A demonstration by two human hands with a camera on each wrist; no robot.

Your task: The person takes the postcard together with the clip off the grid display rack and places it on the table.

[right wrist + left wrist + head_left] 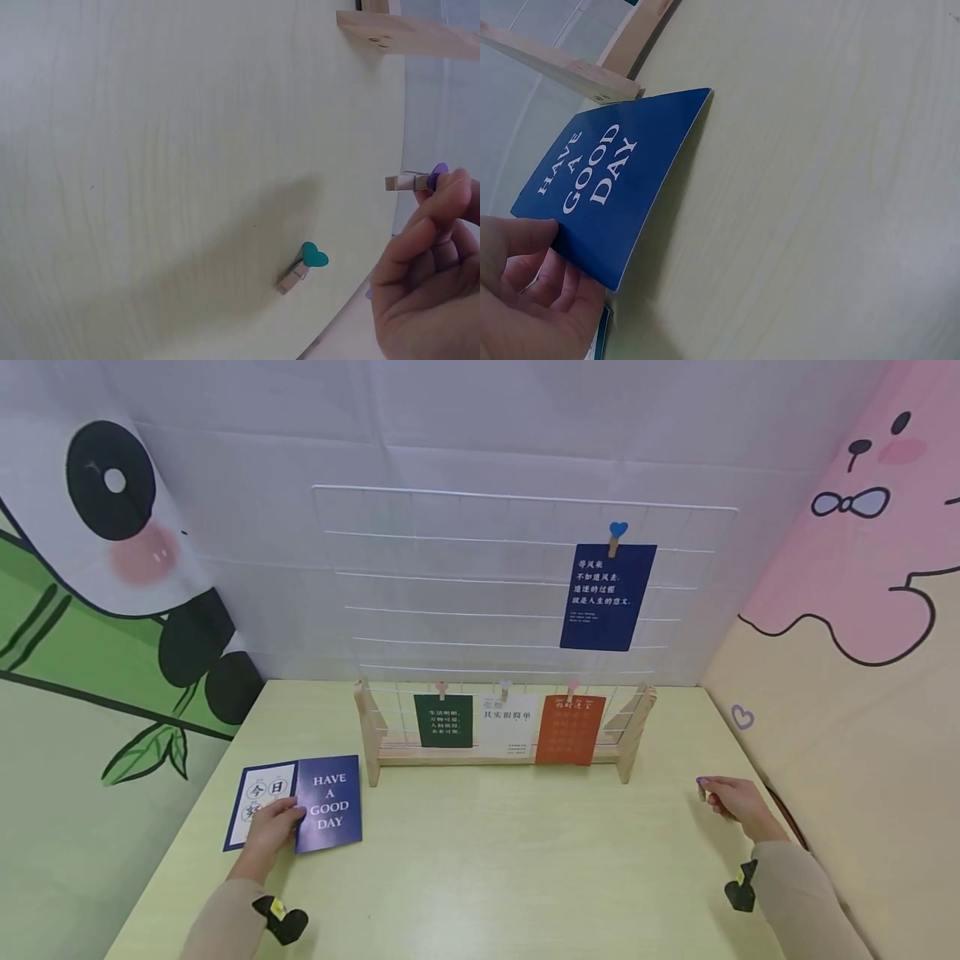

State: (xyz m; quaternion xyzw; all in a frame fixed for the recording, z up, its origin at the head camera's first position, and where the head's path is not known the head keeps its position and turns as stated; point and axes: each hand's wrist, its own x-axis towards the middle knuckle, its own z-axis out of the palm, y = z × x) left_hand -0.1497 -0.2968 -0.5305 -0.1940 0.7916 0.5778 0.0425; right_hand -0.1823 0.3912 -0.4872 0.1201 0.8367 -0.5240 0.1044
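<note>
At the left of the table, my left hand pinches the near-left edge of a blue "HAVE A GOOD DAY" card, held tilted above the tabletop. Partly under that hand lies a blue-bordered white card. My right hand, over the table's right side, pinches a small wooden clothespin with a purple heart on it. A second clothespin, topped by a teal heart, lies on the table below that hand in the right wrist view; in the head view I cannot make it out.
A white wire grid stands in a wooden base at the back. A navy card is clipped at its upper right. Green, white and orange cards are clipped low. Printed cloth walls flank the table.
</note>
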